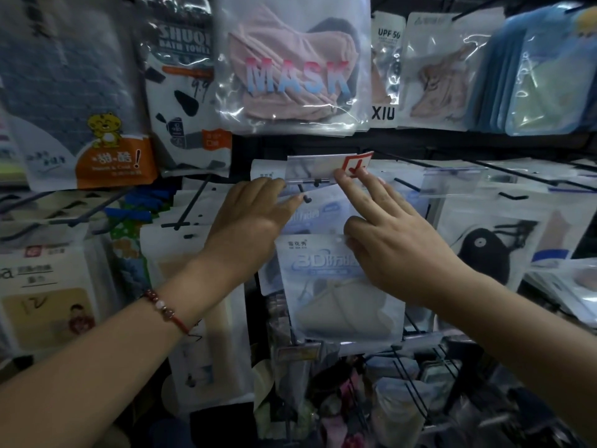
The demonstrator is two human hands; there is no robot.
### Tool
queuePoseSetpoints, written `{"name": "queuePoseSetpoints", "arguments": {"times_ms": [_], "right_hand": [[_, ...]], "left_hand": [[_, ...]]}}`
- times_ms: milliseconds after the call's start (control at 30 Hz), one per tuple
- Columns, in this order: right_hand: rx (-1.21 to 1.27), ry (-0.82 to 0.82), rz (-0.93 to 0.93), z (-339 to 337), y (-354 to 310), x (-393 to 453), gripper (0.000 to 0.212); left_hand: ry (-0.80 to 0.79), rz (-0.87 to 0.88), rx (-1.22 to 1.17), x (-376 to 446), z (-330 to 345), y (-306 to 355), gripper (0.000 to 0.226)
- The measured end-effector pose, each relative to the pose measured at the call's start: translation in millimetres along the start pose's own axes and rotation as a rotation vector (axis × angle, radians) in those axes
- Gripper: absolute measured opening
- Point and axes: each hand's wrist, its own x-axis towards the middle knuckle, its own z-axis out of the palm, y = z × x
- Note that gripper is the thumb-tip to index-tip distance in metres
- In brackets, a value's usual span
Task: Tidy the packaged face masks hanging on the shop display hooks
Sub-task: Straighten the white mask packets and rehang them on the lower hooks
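A white and blue mask packet (339,286) printed "3D", with a beige mask inside, sits below the black hook tip (305,198) and off it. My right hand (397,240) grips its top edge with the thumb. Its first two fingers stretch up to the clear price tag holder (310,169) with a red mark. Behind it, a second matching packet (318,215) hangs on the hook. My left hand (252,218) lies on this packet's top left edge beside the hook. Its thumb is hidden, so any grip is unclear.
A large clear "MASK" packet (294,76) with a pink mask hangs above. Towel packets (187,92) hang upper left, a black mask packet (484,250) to the right, and a tall white packet (193,286) to the left. Bare black hooks (478,164) stick out towards me. Wire racks (416,383) hold goods below.
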Motion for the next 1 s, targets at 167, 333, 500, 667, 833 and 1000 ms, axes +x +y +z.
{"name": "queuePoseSetpoints", "arguments": {"times_ms": [167,333,500,667,833,1000], "right_hand": [[0.019,0.056,-0.011,0,-3,1,0.027],[0.088,0.101,0.024,3,-9,1,0.026],[0.087,0.119,0.027,5,-9,1,0.021],[0.064,0.156,0.048,3,-6,2,0.037],[0.053,0.173,0.063,3,-9,4,0.055],[0.04,0.189,0.059,7,-10,5,0.055]], "left_hand": [[0.029,0.034,-0.116,-15,-28,18,0.035],[0.015,0.08,-0.195,-18,-29,35,0.035],[0.022,0.005,-0.357,-24,-24,41,0.032],[0.037,-0.053,-0.335,-19,-29,28,0.034],[0.09,-0.095,-0.293,-1,-26,19,0.033],[0.071,-0.078,-0.253,8,-10,11,0.037]]}}
